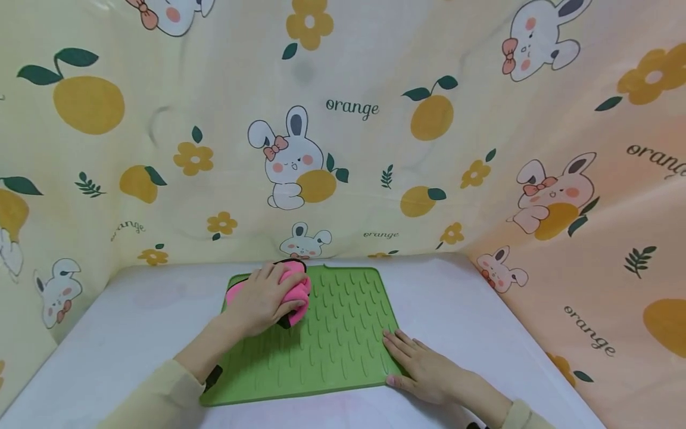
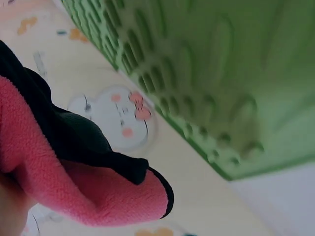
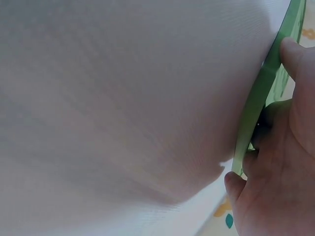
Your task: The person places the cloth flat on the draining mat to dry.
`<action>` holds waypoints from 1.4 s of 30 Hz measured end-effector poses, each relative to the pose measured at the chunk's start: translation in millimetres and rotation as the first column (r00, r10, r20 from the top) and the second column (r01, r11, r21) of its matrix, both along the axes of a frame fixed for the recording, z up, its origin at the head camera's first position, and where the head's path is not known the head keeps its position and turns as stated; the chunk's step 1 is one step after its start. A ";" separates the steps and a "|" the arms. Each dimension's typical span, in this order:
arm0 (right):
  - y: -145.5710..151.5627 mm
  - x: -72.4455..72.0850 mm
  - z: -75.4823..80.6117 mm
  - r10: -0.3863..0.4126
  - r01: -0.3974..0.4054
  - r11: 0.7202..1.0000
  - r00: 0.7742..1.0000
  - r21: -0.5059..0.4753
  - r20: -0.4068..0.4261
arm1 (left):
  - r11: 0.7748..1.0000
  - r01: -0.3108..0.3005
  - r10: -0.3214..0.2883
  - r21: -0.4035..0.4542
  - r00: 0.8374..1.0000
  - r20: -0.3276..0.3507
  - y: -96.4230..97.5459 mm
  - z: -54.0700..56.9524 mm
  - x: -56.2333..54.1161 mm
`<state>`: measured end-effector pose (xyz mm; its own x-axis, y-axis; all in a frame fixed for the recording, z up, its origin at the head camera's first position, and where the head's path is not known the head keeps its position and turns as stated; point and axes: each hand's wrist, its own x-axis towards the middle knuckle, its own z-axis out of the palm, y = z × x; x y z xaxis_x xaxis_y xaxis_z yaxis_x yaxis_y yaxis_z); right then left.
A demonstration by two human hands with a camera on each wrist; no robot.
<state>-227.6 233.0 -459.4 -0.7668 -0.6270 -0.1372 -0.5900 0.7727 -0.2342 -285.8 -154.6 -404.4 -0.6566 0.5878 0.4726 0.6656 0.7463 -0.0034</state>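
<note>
A green silicone mat (image 1: 343,339) with rows of raised ridges lies flat on the white table. Over its far left part, my left hand (image 1: 256,304) grips a bunched pink cloth (image 1: 298,291) with black edging. The left wrist view shows the folded plush cloth (image 2: 118,204) and its dark trim near the ridged mat (image 2: 236,64). My right hand (image 1: 429,370) rests at the mat's near right corner, fingers extended onto its edge. From the right wrist, the hand (image 3: 285,162) appears against the mat's thin green rim (image 3: 252,108).
The white tabletop (image 1: 439,298) extends on both sides of the mat. A cream cloth backdrop (image 1: 364,155) printed with rabbits and oranges rises behind the table and along both sides. A small black item (image 1: 212,378) shows beside the left wrist.
</note>
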 end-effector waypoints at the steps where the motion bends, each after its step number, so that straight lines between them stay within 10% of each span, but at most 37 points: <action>1: -0.2 -0.1 0.5 0.004 -0.004 1.000 1.000 -0.004 -0.001 | 1.000 0.012 -0.012 -0.015 1.000 0.001 4.1 -1.3 0.7; 16: 1.6 -4.5 -7.4 0.035 -0.036 0.999 0.998 -0.028 -0.048 | 0.964 0.199 -0.193 -0.174 0.980 0.049 43.6 -26.4 7.0; 30: -2.7 -0.5 5.1 -0.011 0.011 1.000 1.000 0.001 0.016 | 0.930 0.205 -0.099 -0.305 0.939 0.329 49.6 -46.2 16.8; 42: 1.0 -2.3 -0.7 -0.023 0.023 1.000 1.000 -0.022 -0.005 | 0.934 0.218 -0.120 -0.284 0.939 0.323 49.2 -48.6 16.5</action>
